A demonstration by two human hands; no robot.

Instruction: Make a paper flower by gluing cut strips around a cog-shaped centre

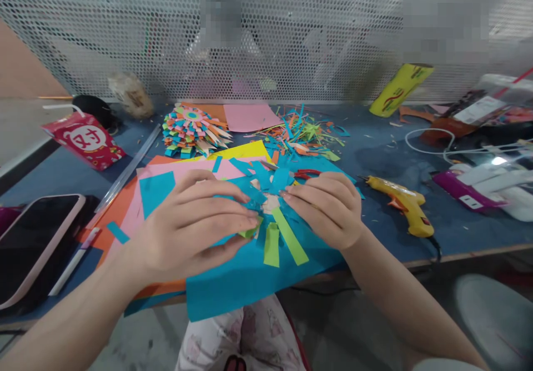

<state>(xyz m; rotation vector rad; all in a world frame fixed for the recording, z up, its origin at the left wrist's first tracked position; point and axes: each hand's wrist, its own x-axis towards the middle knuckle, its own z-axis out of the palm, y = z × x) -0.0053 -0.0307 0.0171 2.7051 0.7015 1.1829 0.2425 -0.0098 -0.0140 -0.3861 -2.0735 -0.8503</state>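
A paper flower (271, 203) of blue and lime-green strips spreads out from a pale centre on a blue paper sheet (233, 282). My left hand (200, 221) is at its left side, fingers bent and pressed together at a green strip. Its thumb is partly hidden. On the right, my right hand (327, 207) pinches the flower's edge by a blue strip. Two green strips (289, 237) point down toward me between the hands. Just behind the flower lie red-handled pliers (307, 174), partly covered by my right hand.
A finished-looking layered paper flower (192, 129) and a heap of thin paper scraps (306, 132) lie behind. A yellow glue gun (400, 201) rests at right. At left are a phone (35, 249), a red drink carton (85, 140) and a clear ruler-like strip (131, 168). A perforated metal screen (291, 38) stands behind.
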